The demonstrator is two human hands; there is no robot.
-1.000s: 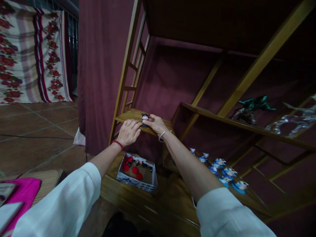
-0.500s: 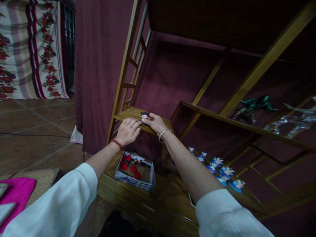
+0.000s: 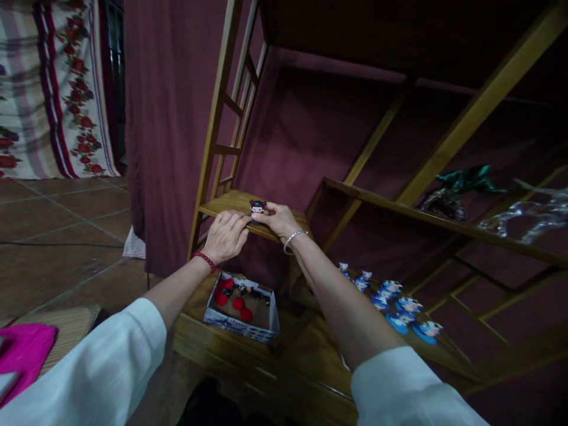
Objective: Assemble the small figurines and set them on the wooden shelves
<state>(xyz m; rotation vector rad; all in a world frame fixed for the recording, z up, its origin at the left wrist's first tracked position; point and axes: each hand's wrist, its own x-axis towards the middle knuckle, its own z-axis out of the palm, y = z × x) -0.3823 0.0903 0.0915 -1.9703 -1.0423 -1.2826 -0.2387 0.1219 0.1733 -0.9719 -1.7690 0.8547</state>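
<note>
A small figurine point(image 3: 257, 206) with black hair and red hair ties stands upright at the front edge of a wooden shelf point(image 3: 222, 202). My right hand point(image 3: 280, 221), a silver bangle at its wrist, closes thumb and fingers on the figurine's right side. My left hand point(image 3: 226, 235), with a red bead bracelet, lies over the shelf's front edge. Its fingers reach toward the figurine's dark base; whether they touch it I cannot tell. Below, a cardboard box point(image 3: 242, 332) holds several red round pieces point(image 3: 238, 303) and small black figures.
Several blue-and-white figurines point(image 3: 393, 290) stand on a lower surface to the right. Above them, a shelf board point(image 3: 390, 210) carries a green ornament point(image 3: 473, 177) and a clear glass-like ornament point(image 3: 532, 213). A slatted wooden side frame point(image 3: 217, 130) rises at the shelf's left, beside a maroon curtain point(image 3: 173, 136).
The view has shifted slightly. My right hand stays on the figurine at the shelf edge, and its face shows a little more. My left hand keeps about the same place.
</note>
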